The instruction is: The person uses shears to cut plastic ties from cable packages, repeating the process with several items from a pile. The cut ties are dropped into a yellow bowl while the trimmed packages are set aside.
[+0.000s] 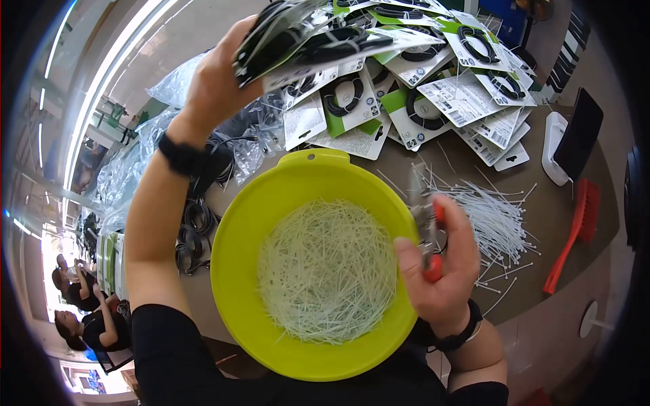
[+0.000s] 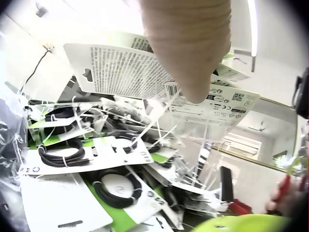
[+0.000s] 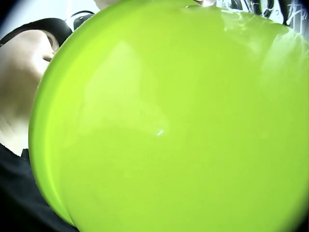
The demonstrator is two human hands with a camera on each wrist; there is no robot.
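Observation:
My left hand (image 1: 217, 84) is raised at the upper left and grips carded packs of coiled black cable (image 1: 305, 51). In the left wrist view a finger presses against the printed back of a card (image 2: 125, 72), and thin white cable ties hang below it. My right hand (image 1: 443, 291) holds cutting pliers with red handles (image 1: 433, 268) over the right rim of a yellow-green basin (image 1: 237, 311). Inside the basin lies a thick layer of cut cable-tie pieces (image 1: 328, 271). The right wrist view is filled by the basin's outer wall (image 3: 169, 145).
Many carded cable packs (image 1: 423, 111) are heaped at the back. White cable ties (image 1: 497, 223) lie right of the basin, near a red brush (image 1: 579, 227) and a dark-screened device on a white stand (image 1: 556, 149). Clear plastic bags (image 1: 128, 169) and loose black cables (image 1: 196, 223) are on the left.

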